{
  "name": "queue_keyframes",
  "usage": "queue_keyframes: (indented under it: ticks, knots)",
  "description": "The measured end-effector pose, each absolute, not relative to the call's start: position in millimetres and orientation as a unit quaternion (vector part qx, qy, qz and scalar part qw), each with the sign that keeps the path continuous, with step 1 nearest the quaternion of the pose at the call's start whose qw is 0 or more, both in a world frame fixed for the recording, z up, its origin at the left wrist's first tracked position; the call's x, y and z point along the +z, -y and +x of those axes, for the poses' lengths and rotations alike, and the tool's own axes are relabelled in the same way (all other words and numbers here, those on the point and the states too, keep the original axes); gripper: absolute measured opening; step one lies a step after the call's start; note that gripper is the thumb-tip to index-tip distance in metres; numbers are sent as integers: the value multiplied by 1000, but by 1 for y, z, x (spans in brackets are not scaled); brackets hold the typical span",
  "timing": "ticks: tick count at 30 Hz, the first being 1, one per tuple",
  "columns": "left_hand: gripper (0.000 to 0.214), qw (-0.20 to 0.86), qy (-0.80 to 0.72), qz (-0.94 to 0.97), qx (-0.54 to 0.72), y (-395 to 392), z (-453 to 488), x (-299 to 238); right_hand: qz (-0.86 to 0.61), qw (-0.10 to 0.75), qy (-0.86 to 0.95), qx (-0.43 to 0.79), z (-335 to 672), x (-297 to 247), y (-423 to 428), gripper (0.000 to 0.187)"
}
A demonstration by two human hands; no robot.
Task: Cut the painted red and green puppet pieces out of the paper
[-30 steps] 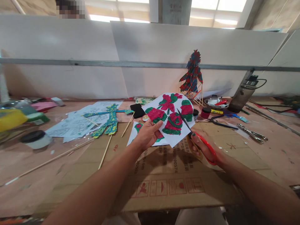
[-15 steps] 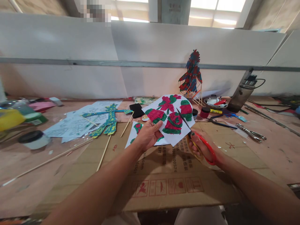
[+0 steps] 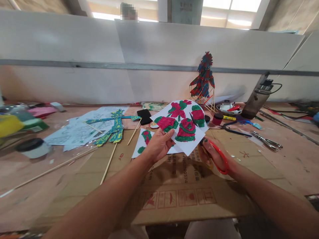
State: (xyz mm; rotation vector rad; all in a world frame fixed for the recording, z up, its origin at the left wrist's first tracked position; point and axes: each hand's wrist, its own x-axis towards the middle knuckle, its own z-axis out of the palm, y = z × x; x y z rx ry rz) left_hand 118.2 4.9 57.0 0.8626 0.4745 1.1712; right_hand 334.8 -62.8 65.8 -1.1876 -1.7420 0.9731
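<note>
My left hand (image 3: 158, 144) pinches the lower left edge of a white sheet (image 3: 181, 127) coloured with red and green shapes, held tilted above the cardboard. My right hand (image 3: 214, 156) grips red-handled scissors (image 3: 219, 156); their blades cut into the sheet's right edge between two coloured shapes. A second sheet (image 3: 144, 141) with red and green patches lies flat on the cardboard under my left hand.
A flattened cardboard box (image 3: 174, 186) covers the table in front. A green-blue paper puppet on sticks (image 3: 116, 127) lies left on line drawings. A red-blue puppet (image 3: 204, 78) stands at the back. Metal scissors (image 3: 266, 141), a bottle (image 3: 256, 99) and small jars are right; containers sit far left.
The scissors have moved further into the sheet's right edge and their blades have closed somewhat. The sheet has turned slightly in my left hand.
</note>
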Motion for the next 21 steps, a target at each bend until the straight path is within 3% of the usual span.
queue_keyframes:
  ticks: [21]
  knots:
    - [32, 728, -231, 356, 538, 2, 126, 52, -500, 438, 638, 388, 328, 64, 68, 71]
